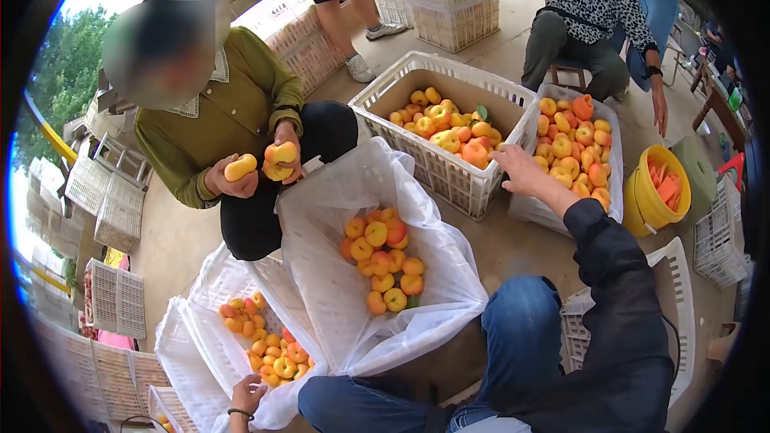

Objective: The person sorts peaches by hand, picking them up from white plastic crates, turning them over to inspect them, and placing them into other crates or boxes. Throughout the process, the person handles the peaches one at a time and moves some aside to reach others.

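My right hand [525, 171] reaches over the near right corner of a white plastic crate [461, 191], its fingers extended beside the flat peaches [445, 141] inside; I see no fruit in it. At the lower left, my left hand [247, 395], with a dark bracelet at the wrist, is open and holds nothing. It is at the edge of a crate lined with white plastic [204, 329], near more flat peaches [285, 366]. Between my hands stands another lined crate [449, 289], with flat peaches on its bottom.
Opposite me, a seated person in a green shirt [241, 72] holds peaches in both hands. On the right are a peach-filled crate [565, 220] and a yellow bucket [638, 204] with orange pieces inside. Stacked crates [449, 4] and other people are at the back.
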Tool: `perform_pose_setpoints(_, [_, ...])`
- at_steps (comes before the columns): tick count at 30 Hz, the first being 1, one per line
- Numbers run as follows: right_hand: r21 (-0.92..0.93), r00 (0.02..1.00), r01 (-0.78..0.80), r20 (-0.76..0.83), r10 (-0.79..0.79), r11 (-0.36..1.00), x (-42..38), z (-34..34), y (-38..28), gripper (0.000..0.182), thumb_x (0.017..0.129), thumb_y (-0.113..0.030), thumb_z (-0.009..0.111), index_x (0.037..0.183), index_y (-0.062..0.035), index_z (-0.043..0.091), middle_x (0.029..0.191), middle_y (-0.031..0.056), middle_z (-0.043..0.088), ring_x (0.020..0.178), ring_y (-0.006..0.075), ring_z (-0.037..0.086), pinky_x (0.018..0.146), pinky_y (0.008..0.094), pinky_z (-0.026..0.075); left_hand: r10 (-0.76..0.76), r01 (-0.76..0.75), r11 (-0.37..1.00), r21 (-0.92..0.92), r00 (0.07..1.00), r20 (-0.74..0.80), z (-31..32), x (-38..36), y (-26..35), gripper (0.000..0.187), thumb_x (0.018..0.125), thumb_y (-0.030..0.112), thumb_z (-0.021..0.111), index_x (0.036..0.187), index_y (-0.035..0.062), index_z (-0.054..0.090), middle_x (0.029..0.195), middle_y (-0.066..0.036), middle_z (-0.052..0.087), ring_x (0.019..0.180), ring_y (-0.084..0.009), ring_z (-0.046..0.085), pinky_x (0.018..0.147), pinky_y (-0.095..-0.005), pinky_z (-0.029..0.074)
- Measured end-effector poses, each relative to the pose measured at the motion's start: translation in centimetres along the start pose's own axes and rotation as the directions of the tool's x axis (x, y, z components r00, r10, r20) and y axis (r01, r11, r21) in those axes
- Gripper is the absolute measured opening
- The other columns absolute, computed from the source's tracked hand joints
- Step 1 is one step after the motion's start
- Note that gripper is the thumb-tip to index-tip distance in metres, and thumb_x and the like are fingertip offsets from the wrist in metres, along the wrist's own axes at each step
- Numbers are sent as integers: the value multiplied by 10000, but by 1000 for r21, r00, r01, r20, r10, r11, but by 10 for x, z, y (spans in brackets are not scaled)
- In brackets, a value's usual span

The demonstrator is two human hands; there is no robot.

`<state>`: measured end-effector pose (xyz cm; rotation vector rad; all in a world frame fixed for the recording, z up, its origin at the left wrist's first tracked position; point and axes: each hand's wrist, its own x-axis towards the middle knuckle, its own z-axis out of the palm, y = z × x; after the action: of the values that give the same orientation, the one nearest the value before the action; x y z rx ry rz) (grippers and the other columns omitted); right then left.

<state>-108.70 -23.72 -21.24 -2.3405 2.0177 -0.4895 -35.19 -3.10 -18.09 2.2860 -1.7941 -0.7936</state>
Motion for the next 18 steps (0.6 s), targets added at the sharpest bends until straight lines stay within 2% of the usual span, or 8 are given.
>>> perform_pose_setpoints(1, [-155,998,42,-42,-49,987,11,11,6,411,686,-147,670,1080,-92,567,1094,114,534,1143,295,437,984,388,353,-27,27,1000,17,999,43,0,-2,4,389,731,157,704,1053,-32,599,955,-142,657,803,-227,658,713,-311,530])
perform_pose_setpoints(2, [-141,998,49,-41,-55,989,23,20,14,411,686,-147,670,1080,-92,567,1094,114,534,1143,295,437,984,388,353,-40,39,999,25,999,37,0,-4,10,389,731,157,704,1053,-32,599,955,-142,657,803,-227,658,713,-311,530])
perform_pose_setpoints(4, [-358,976,91,218,-12,929,39,38,29,302,701,-138,650,1000,-121,607,1052,103,562,1085,260,476,921,370,382,-66,39,976,216,990,122,-5,-3,28,372,752,222,699,1029,-9,612,939,-123,660,801,-224,660,722,-305,532])
perform_pose_setpoints(7, [-334,984,174,41,-171,926,46,66,39,70,717,-155,614,780,-153,646,822,39,618,904,206,565,792,336,402,-98,61,962,267,987,129,-10,8,52,391,743,232,701,1038,-8,611,959,-132,663,808,-235,664,725,-320,530])
perform_pose_setpoints(9, [-361,965,213,-69,-254,908,48,85,35,112,720,-165,585,633,-166,655,642,3,624,739,174,612,676,335,419,-102,64,958,278,987,124,-9,6,77,385,742,217,698,1044,-4,610,972,-135,663,803,-235,663,722,-329,529])
perform_pose_setpoints(10, [-359,963,221,-67,-262,907,51,80,29,112,720,-165,585,633,-166,655,642,3,624,739,174,612,676,335,419,-75,38,959,280,990,120,-7,6,89,369,750,194,691,1049,-6,608,962,-138,658,797,-238,661,717,-329,528])
perform_pose_setpoints(12, [-426,960,260,210,-185,867,55,71,15,83,689,-151,596,650,-123,664,630,21,622,677,191,615,646,332,424,-13,-7,977,215,996,89,0,3,101,353,758,175,687,1049,-5,602,955,-144,652,796,-241,658,719,-324,525])
perform_pose_setpoints(18, [-370,921,380,239,-309,848,46,71,-13,111,695,-164,599,626,-152,685,633,19,658,637,171,650,565,327,451,43,-72,986,150,982,184,13,-17,160,351,769,172,687,1050,-12,587,936,-154,646,825,-241,648,741,-320,515])
